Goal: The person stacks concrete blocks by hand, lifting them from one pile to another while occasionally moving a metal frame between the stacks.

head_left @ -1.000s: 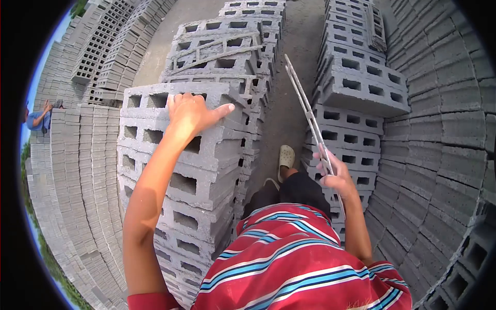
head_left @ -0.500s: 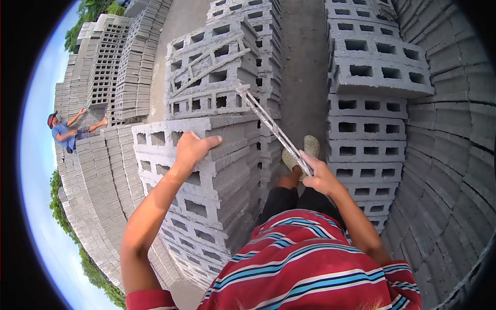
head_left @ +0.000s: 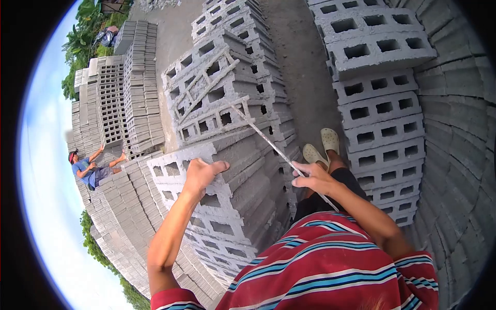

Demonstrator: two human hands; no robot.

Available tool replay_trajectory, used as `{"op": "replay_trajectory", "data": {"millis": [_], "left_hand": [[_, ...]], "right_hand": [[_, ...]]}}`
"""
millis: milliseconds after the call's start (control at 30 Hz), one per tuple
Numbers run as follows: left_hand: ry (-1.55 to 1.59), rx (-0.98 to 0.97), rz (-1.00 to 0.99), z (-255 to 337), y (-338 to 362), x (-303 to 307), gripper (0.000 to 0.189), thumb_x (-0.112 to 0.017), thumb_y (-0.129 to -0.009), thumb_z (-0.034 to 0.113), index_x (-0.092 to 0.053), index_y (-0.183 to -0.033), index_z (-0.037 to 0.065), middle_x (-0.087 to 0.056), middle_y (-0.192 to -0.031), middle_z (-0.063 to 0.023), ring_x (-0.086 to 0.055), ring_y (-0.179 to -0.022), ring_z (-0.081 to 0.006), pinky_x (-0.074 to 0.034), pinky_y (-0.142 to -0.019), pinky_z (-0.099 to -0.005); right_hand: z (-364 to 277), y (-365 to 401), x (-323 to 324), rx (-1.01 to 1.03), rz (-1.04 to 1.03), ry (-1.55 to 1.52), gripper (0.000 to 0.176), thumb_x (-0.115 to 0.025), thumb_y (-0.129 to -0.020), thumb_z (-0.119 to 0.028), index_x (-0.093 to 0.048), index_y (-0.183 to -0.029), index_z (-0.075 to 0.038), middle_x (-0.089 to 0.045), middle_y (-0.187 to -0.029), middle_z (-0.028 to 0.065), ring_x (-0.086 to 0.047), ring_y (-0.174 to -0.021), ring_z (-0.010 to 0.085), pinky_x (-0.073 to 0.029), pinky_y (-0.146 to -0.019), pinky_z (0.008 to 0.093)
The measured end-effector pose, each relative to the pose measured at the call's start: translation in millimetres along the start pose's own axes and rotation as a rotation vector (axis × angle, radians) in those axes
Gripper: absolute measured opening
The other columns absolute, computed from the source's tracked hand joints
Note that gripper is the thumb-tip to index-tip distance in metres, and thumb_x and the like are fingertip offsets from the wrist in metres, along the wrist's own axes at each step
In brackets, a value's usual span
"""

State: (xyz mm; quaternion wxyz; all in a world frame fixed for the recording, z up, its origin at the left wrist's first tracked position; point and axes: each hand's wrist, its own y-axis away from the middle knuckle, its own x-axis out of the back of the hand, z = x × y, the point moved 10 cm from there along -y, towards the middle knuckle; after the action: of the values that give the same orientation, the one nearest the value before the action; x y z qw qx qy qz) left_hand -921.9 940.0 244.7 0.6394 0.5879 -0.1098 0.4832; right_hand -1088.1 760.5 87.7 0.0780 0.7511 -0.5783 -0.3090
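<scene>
My left hand (head_left: 203,175) grips the top edge of a hollow concrete block (head_left: 178,161) on the stack to my left. Its thumb points right along the block, while the fingertips are hidden over the edge. In my right hand (head_left: 314,178) is a long, thin, concrete-crusted metal frame (head_left: 268,142), seen nearly edge-on. The frame slants up and left, and its far end is by the neighbouring block stack. Narrow ladder-like strips (head_left: 199,93) lie across the hollow faces of that stack.
Another stack of hollow blocks (head_left: 382,134) rises on my right, beside a wall of stacked blocks (head_left: 460,155). A dirt path (head_left: 307,67) runs between the stacks, where my feet in pale clogs (head_left: 329,142) stand. At far left a person in blue (head_left: 85,170) sits on blocks.
The metal frame has turned from showing two parallel bars to nearly edge-on. My right fingers have shifted on it. The view has swung; my left hand stays on the block.
</scene>
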Motion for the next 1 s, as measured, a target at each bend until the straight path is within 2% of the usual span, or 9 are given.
{"op": "replay_trajectory", "data": {"millis": [167,367,400,533,600,667,800,900,1000], "left_hand": [[-0.096,0.02,-0.023,-1,-1,2,0.041,-0.073,-0.063,0.019,-0.04,-0.041,0.008,-0.042,-0.046,0.0021,-0.034,-0.041,-0.0078,-0.028,-0.037,-0.0289],[-0.216,0.058,-0.004,-2,-3,8,0.045,-0.075,-0.058,0.027,-0.04,-0.04,0.006,-0.043,-0.045,-0.0005,-0.037,-0.041,-0.0095,-0.031,-0.039,-0.0304],[-0.23,0.081,0.005,0,4,10,0.046,-0.075,-0.058,0.028,-0.04,-0.04,0.005,-0.044,-0.045,-0.001,-0.037,-0.041,-0.0098,-0.032,-0.039,-0.0305],[-0.264,0.064,0.059,-10,-5,12,0.045,-0.075,-0.056,0.032,-0.047,-0.045,-0.001,-0.051,-0.05,-0.0066,-0.046,-0.047,-0.0134,-0.039,-0.047,-0.0322],[-0.304,0.048,0.07,-10,-7,13,0.048,-0.075,-0.056,0.036,-0.051,-0.053,-0.006,-0.056,-0.057,-0.0142,-0.055,-0.056,-0.0192,-0.045,-0.058,-0.0341],[-0.377,0.066,0.071,-5,-3,14,0.051,-0.074,-0.056,0.038,-0.053,-0.057,-0.008,-0.058,-0.06,-0.0178,-0.058,-0.059,-0.0225,-0.046,-0.061,-0.0351],[-0.327,0.042,0.006,-10,-7,11,0.064,-0.074,-0.056,0.044,-0.055,-0.074,-0.015,-0.059,-0.07,-0.0233,-0.06,-0.069,-0.0294,-0.047,-0.066,-0.0353],[-0.337,-0.05,0.047,-7,1,12,0.074,-0.072,-0.061,0.048,-0.052,-0.095,-0.015,-0.057,-0.092,-0.0284,-0.056,-0.094,-0.0333,-0.042,-0.084,-0.037],[-0.639,-0.561,0.409,24,54,18,0.073,-0.072,-0.068,0.043,-0.046,-0.115,-0.007,-0.051,-0.109,-0.0243,-0.044,-0.112,-0.0304,-0.032,-0.093,-0.0377]], "right_hand": [[4,5,-5,-0.135,-0.024,-0.178,0.056,-0.063,-0.071,-0.026,-0.05,-0.112,0.01,-0.055,-0.073,0.0063,-0.049,-0.068,0.0142,-0.039,-0.061,0.0236],[12,1,11,-0.162,0.012,-0.005,0.069,-0.062,-0.068,-0.026,-0.041,-0.124,0.009,-0.056,-0.077,0.0087,-0.051,-0.071,0.0147,-0.041,-0.064,0.0269],[21,-3,19,-0.159,0.029,0.14,0.076,-0.063,-0.066,-0.026,-0.037,-0.128,0.009,-0.058,-0.081,0.0138,-0.054,-0.077,0.0183,-0.043,-0.069,0.0294],[-11,20,70,-0.028,0.293,0.454,0.078,-0.064,-0.06,-0.024,-0.038,-0.125,0.011,-0.056,-0.092,0.0234,-0.056,-0.087,0.0326,-0.043,-0.079,0.0311],[-5,38,106,0.062,0.489,0.746,0.081,-0.066,-0.058,-0.022,-0.035,-0.127,0.008,-0.048,-0.109,0.0235,-0.046,-0.103,0.0363,-0.038,-0.089,0.039],[20,58,141,0.031,0.652,0.92,0.086,-0.068,-0.055,-0.021,-0.03,-0.129,0.002,-0.043,-0.113,0.0207,-0.04,-0.107,0.0381,-0.033,-0.091,0.0445],[111,100,200,-0.283,0.808,1.057,0.09,-0.07,-0.055,-0.024,-0.028,-0.132,-0.003,-0.042,-0.116,0.0191,-0.038,-0.111,0.0366,-0.03,-0.094,0.0482],[139,136,220,-0.383,0.992,1.142,0.095,-0.074,-0.054,-0.03,-0.028,-0.133,-0.005,-0.042,-0.118,0.018,-0.037,-0.112,0.0355,-0.029,-0.094,0.0493],[156,156,235,-0.519,1.138,1.22,0.098,-0.077,-0.054,-0.036,-0.027,-0.134,-0.007,-0.042,-0.119,0.0169,-0.037,-0.113,0.0342,-0.029,-0.093,0.0494]]}}
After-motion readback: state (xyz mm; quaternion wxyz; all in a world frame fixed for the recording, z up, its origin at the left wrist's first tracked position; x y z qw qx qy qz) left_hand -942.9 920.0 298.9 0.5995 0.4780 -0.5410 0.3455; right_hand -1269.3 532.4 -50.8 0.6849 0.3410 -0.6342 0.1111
